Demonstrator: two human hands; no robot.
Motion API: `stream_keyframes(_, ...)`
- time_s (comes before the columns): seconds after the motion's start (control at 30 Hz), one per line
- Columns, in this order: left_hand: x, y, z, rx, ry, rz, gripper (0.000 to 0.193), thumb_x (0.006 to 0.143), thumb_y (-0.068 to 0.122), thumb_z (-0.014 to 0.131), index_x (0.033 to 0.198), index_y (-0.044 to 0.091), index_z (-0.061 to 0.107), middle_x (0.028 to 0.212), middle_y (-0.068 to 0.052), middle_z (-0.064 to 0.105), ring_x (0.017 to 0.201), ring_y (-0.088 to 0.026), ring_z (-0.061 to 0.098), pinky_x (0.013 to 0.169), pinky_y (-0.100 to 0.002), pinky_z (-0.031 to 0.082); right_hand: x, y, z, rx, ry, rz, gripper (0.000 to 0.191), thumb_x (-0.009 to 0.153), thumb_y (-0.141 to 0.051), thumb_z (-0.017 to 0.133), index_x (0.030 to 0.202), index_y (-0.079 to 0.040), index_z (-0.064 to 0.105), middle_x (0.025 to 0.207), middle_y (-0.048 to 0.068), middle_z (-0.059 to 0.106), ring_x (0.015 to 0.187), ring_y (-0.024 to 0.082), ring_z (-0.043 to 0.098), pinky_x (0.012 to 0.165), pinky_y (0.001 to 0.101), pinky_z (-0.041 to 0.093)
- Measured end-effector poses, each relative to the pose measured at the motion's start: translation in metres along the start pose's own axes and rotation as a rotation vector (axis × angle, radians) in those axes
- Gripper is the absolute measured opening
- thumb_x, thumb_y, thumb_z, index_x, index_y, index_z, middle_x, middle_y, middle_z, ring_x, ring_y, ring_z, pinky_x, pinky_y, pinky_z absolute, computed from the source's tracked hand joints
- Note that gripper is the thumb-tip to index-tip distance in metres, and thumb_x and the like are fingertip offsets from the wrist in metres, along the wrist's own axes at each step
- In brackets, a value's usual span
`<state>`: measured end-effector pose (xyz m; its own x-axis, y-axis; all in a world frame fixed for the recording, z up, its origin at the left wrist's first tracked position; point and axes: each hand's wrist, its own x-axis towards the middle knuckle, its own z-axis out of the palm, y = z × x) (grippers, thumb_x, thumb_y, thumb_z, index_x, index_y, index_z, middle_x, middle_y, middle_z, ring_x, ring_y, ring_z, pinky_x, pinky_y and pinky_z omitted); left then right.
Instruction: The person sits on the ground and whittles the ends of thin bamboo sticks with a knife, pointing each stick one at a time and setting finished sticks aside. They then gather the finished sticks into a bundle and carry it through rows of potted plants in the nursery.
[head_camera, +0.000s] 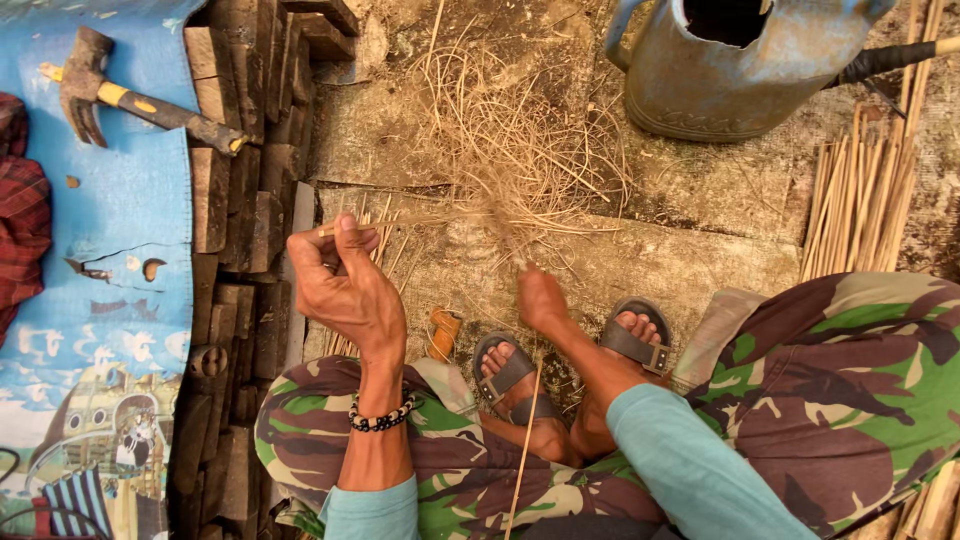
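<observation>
Left hand (345, 285): grip closed on thin bamboo strip (400, 222). Right hand (540, 298): grip clasped the strip's other end; shavings (510, 150) lay beyond.

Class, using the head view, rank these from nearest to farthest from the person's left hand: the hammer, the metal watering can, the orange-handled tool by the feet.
From the left hand:
1. Orange-handled tool, just right of it, by the sandals.
2. Hammer, upper left, on the blue mat.
3. Watering can, far upper right.
</observation>
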<state>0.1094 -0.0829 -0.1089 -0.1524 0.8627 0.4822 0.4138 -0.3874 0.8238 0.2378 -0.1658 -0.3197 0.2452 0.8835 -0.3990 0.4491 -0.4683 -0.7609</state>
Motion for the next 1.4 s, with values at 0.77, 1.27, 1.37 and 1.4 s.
stream_keyframes(0.77,-0.002,0.001,0.004,0.053,-0.115,0.055,0.023,0.111,0.016,0.059,0.099,-0.003,0.067,0.088,-0.009,0.068,0.077,-0.014,0.07,0.071,-0.028,0.067,-0.036,-0.075,-0.006,0.173,0.086,-0.361,0.024,0.109,-0.008,0.034,0.109,0.003,0.055,0.049,0.005,0.05,0.033,0.013,0.047,0.026,0.0291,0.034)
stream_keyframes(1.27,-0.005,-0.007,0.005,0.065,-0.121,0.046,0.023,0.11,0.018,0.06,0.099,-0.001,0.067,0.086,-0.009,0.069,0.076,-0.014,0.072,0.069,-0.029,0.068,-0.02,-0.061,-0.003,-0.018,0.287,-0.524,0.026,0.108,-0.007,0.035,0.101,0.006,0.056,0.055,0.007,0.05,0.035,0.015,0.047,0.025,0.0289,0.034)
stream_keyframes(1.37,-0.007,-0.007,0.005,0.045,-0.119,0.046,0.023,0.11,0.018,0.06,0.1,-0.002,0.067,0.088,-0.009,0.069,0.078,-0.014,0.073,0.071,-0.029,0.069,-0.018,-0.056,-0.009,-0.027,0.303,-0.53,0.027,0.106,-0.005,0.036,0.106,0.011,0.059,0.054,0.007,0.052,0.035,0.015,0.047,0.024,0.0296,0.032)
stream_keyframes(1.4,-0.007,-0.007,0.006,0.046,-0.112,0.045,0.023,0.109,0.018,0.06,0.1,-0.002,0.067,0.088,-0.009,0.069,0.078,-0.014,0.073,0.071,-0.029,0.069,-0.017,-0.053,-0.012,-0.021,0.233,-0.42,0.026,0.106,-0.006,0.037,0.103,0.009,0.058,0.053,0.007,0.053,0.035,0.015,0.048,0.024,0.0309,0.032)
